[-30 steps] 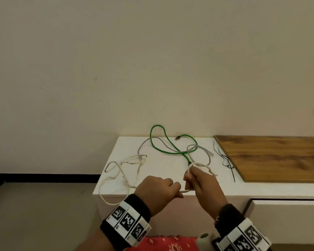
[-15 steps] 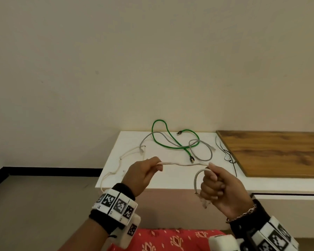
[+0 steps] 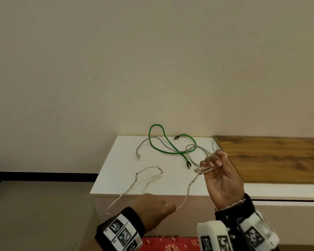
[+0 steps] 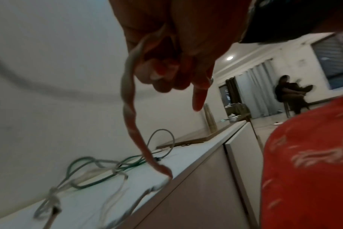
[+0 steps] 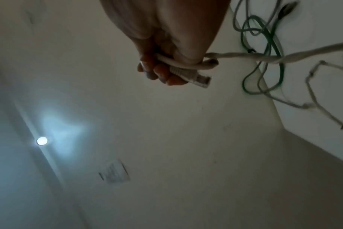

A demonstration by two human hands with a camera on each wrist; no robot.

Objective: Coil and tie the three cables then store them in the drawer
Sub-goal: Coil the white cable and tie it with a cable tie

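Right hand (image 3: 222,176) raised over cabinet (image 3: 116,171) front edge, fingers curled round white cable (image 3: 188,192) plug end. Left hand (image 3: 153,205) pinching same cable below front edge. Green cable (image 3: 168,145), grey cable (image 3: 191,156) loose near back edge. No legible writing.

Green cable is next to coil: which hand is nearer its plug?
Right. The right hand is raised just right of the green cable's plug; the left hand is lower, off the cabinet's front edge.

wall (image 3: 152,60): beige | floor (image 3: 34,205): grey | cabinet (image 3: 123,156): white | board (image 3: 272,158): wooden
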